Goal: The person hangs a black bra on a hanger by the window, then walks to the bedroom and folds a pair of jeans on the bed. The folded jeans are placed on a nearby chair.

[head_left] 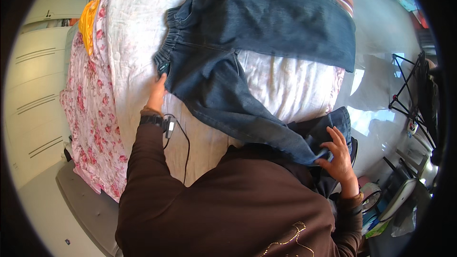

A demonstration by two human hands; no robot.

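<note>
Brown long-sleeved top with a glittery gold pattern (247, 209) fills the lower middle of the view, closest of all, and both forearms run out from it. Well apart from one another, the hands work at opposite ends of a pair of dark blue denim jeans (266, 24) spread over a bed covered with a white sheet faintly printed in pink (138, 24). Stretched out flat, the left hand (156, 94) touches the lower end of the gathered elastic waistband (167, 43) with its fingertips; a dark wrist strap with a small device and a thin black cable (167, 126) sits on that wrist. At the lower right, the right hand (337, 154) has its fingers spread and curled over the hem end of the nearer trouser leg, pinching the cloth where it hangs off the bed's edge. One leg lies across the top of the bed, its partner slanting down toward the person. A pink floral sheet (90, 114) drapes the bed's left side, with a yellow cloth (88, 24) above it. A black wire rack (409, 90) stands at right.
</note>
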